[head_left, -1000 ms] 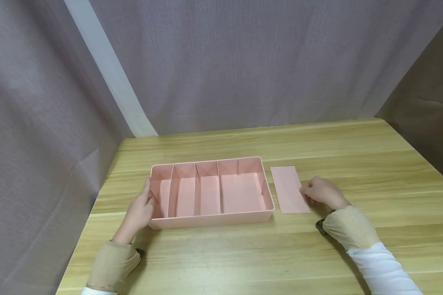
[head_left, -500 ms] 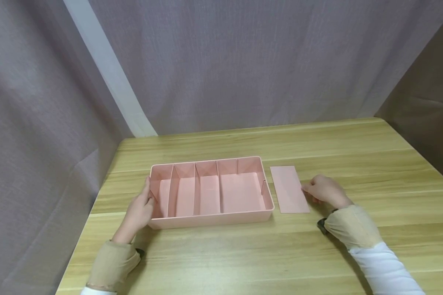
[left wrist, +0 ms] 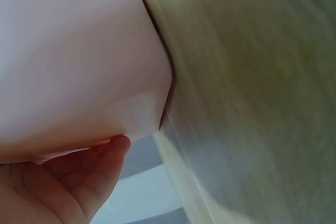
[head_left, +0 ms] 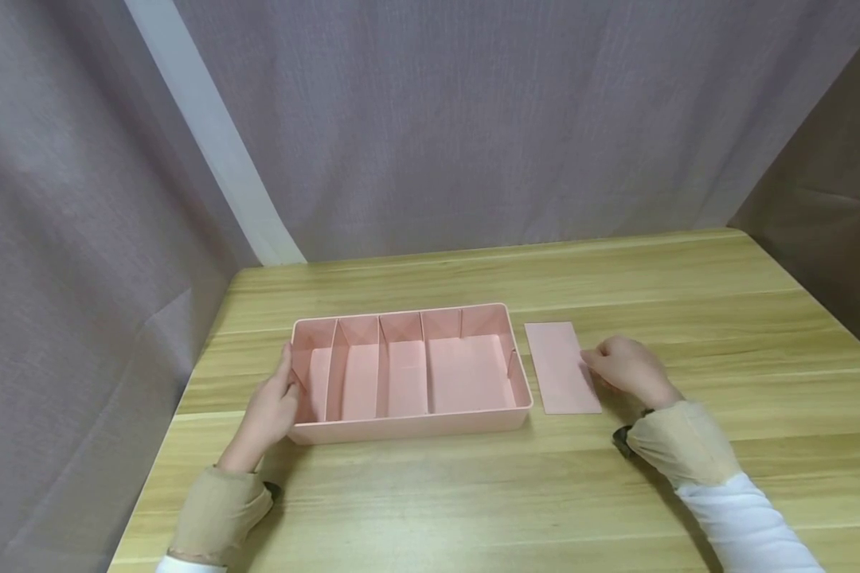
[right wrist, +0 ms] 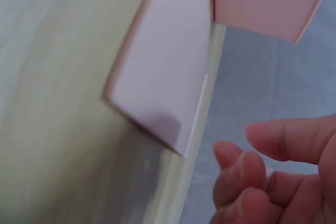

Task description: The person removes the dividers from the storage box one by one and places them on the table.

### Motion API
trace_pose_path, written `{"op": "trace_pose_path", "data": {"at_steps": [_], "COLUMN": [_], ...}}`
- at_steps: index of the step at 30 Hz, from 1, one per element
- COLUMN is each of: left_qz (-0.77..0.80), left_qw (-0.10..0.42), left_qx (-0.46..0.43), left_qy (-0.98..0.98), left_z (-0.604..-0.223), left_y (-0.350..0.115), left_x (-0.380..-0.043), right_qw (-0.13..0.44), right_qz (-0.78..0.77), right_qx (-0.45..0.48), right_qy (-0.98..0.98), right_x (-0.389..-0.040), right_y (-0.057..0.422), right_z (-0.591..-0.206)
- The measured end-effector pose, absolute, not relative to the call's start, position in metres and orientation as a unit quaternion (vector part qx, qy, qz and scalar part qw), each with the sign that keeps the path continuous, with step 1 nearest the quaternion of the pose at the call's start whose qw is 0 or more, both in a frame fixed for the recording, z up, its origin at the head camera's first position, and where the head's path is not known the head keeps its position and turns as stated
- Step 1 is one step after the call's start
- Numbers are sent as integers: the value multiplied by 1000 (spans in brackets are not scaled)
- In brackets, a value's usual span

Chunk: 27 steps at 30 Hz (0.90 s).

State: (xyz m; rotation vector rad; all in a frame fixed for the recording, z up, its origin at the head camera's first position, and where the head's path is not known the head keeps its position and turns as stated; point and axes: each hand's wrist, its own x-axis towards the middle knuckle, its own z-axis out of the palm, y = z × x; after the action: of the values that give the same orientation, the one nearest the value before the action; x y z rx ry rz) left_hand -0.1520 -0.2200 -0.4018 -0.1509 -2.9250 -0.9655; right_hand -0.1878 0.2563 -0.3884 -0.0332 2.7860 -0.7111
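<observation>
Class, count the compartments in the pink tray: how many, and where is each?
4. In the head view, left to right: the leftmost compartment beside the left hand, the second compartment, the third compartment, the wide rightmost compartment.

The table (head_left: 430,493) has a pale yellowish wood-grain top, its bands running roughly left to right, and its far corners are rounded. Directly on it stands an open pink box (head_left: 412,427) — long side toward the viewer, three dividers across it, the widest compartment at the right end. Just beside that end, apart from it, lies a flat pink rectangular panel (head_left: 562,370) — narrow and plain.
</observation>
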Motion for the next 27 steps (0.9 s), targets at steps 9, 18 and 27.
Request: {"op": "trace_pose_path", "data": {"at_steps": [9,18,27], "left_qz": [-314,-316,-315], "left_qw": [21,23,29], "left_qx": [-43,-44,-49], "left_qy": [-948,-947,-947], "left_z": [-401,-401,-402], "left_y": [-220,-220,-220], "left_x": [-152,-152,-152], "right_qw": [66,40,15], "right_qz": [-252,-258,-266], "right_qx": [-33,-33,-41], "right_qy": [965,965,963], "right_x": [-184,-179,-177], "right_y": [246,237,231], "right_z": [-380,-372,-370]}}
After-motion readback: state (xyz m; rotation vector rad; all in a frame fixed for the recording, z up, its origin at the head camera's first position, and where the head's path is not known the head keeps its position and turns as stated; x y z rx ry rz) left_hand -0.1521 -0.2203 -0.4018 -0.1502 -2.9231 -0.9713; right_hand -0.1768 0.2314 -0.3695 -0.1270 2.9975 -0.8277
